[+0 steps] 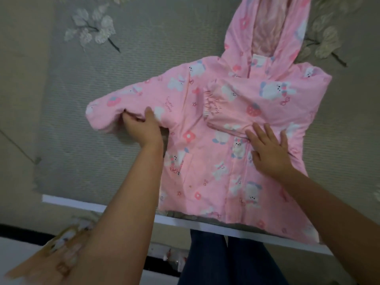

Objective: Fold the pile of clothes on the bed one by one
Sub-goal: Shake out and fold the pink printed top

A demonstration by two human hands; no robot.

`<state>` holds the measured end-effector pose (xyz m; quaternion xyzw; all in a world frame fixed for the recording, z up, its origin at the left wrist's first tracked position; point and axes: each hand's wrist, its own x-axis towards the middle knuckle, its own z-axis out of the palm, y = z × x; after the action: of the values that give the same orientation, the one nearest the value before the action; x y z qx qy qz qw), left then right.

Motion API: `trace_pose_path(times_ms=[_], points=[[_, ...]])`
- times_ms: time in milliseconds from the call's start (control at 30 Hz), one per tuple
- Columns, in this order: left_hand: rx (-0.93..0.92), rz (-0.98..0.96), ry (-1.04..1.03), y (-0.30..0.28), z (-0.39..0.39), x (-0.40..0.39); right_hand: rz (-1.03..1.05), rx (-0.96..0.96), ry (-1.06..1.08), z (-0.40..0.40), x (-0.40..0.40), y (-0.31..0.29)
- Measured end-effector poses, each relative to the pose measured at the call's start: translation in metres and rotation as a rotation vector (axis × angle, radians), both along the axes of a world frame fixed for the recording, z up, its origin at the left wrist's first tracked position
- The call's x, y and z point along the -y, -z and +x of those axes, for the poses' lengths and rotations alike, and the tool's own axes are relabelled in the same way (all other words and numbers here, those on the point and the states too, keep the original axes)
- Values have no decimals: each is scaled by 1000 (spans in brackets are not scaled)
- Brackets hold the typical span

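So there's a little pink hooded padded jacket with a white bunny, strawberry and flower print [205,153] spread front-up on a grey-beige bed cover with embroidered pale leaf sprigs [123,79], its hem right at the near edge of the bed and the hood [265,27] pointing away from the person. The left hand [141,128] has the underside of the jacket's outstretched sleeve [115,108] pinched between thumb and curled fingers, just past the armpit, with the cuff end sticking out further to the left of that hand. The right hand [269,151] is flat and spread wide, fingers straight, pressing on the jacket's chest near the front closure. Right above its fingertips sits the other sleeve [246,99], folded across the front so its gathered cuff lands near the middle of the jacket. Both forearms are bare. Below the hands, past the white bed edge [102,206], there's a pair of dark blue jeans legs [226,260] on the person standing there, and under the left forearm, in the near-left corner, a blurry tan patterned fabric [51,262], can't tell what it is.
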<state>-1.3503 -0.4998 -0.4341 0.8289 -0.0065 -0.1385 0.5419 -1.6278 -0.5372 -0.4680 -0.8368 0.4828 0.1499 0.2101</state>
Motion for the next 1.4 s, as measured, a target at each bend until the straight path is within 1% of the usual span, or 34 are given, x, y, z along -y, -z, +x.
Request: trace_pose_path(times_ms=[67,133,167,200,233,267,300,333,367,400,433,467,500,567,633,700,767,833,900,933,1000,1067,1133,1167,1233,1267,1300,1333,1367,1400], points=[[270,5,326,-17,-29,5,41,45,-4,0,3,-4],[556,44,773,-23,-60,6,91,217,67,-5,6,-15],[653,92,1024,-20,-73,5,81,326,151,-11,7,-22],[650,200,1289,-18,-84,5,41,413,287,-19,9,-29],[611,369,1519,-13,-93,6,-9,459,467,-28,12,-37],[619,517,1684,-5,-99,6,-49,476,657,-38,18,-44],[623,574,1759,0,-100,8,-85,463,816,-50,24,-48],[612,569,1784,0,-100,11,-127,425,916,-61,32,-51],[622,469,1761,-3,-99,16,-150,385,962,-69,42,-53],[641,323,1701,-6,-96,23,-149,361,974,-75,52,-54],[701,186,1613,-7,-91,31,-136,352,967,-76,64,-54],[778,108,1526,-7,-85,42,-124,354,946,-74,78,-53],[842,106,1483,-8,-81,52,-124,371,915,-67,93,-52],[958,152,1433,-8,-80,75,-151,439,854,-45,127,-50],[983,205,1407,-2,-83,94,-153,494,837,-19,165,-49],[876,359,1419,6,-89,108,-95,542,855,6,202,-44],[712,562,1452,25,-93,118,-6,558,870,24,232,-36],[657,696,1437,47,-96,124,71,530,912,36,253,-27],[650,721,1380,64,-98,126,111,518,979,41,268,-20],[656,704,1358,67,-99,126,129,548,1010,41,273,-18],[664,675,1346,69,-100,125,187,677,1087,42,277,-18],[666,657,1349,67,-100,124,292,797,1132,41,277,-23],[655,659,1345,63,-101,126,367,863,1021,41,272,-35],[657,663,1334,58,-104,124,376,877,937,39,266,-42],[653,661,1246,44,-113,122,355,869,796,30,248,-59],[592,662,1200,36,-118,119,341,842,698,24,237,-69],[518,624,1151,29,-121,115,316,802,547,17,224,-80],[442,535,1103,22,-120,109,274,741,378,11,213,-88],[336,399,1040,17,-114,103,223,652,213,5,202,-95],[168,251,944,8,-105,96,155,537,68,0,188,-99]])
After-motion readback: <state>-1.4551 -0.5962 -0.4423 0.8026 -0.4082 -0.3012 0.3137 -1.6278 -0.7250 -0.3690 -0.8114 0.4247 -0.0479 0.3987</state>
